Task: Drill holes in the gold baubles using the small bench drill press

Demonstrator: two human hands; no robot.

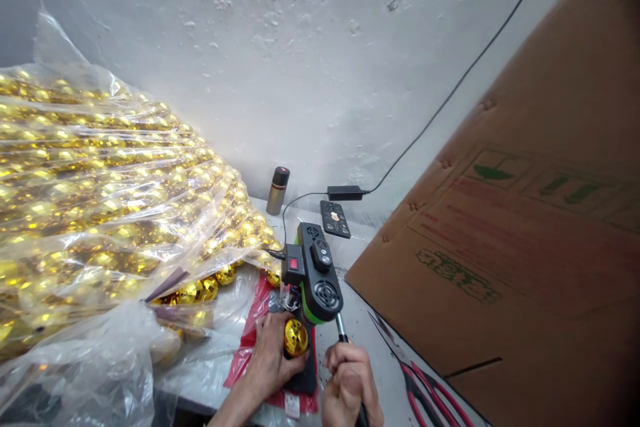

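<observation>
My left hand (273, 353) has its fingers closed round a shiny gold mirrored ball (295, 337). It holds the ball at the near end of a small black and green machine (325, 293), which has a red switch (293, 263) on its side. My right hand (351, 383) is wrapped round the black handle of a metal rod (341, 325), whose far end meets the machine's near right side. Beneath the ball are the machine's black base (306, 377) and a red plastic sheet (241, 363).
A big clear bag of gold balls (125, 193) fills the left. Behind the machine are a spray can-like cylinder (278, 191), a power adapter (345, 193) with a cable, and a phone-like slab (335, 219). Red-handled scissors (420, 383) lie beside a large cardboard box (500, 213).
</observation>
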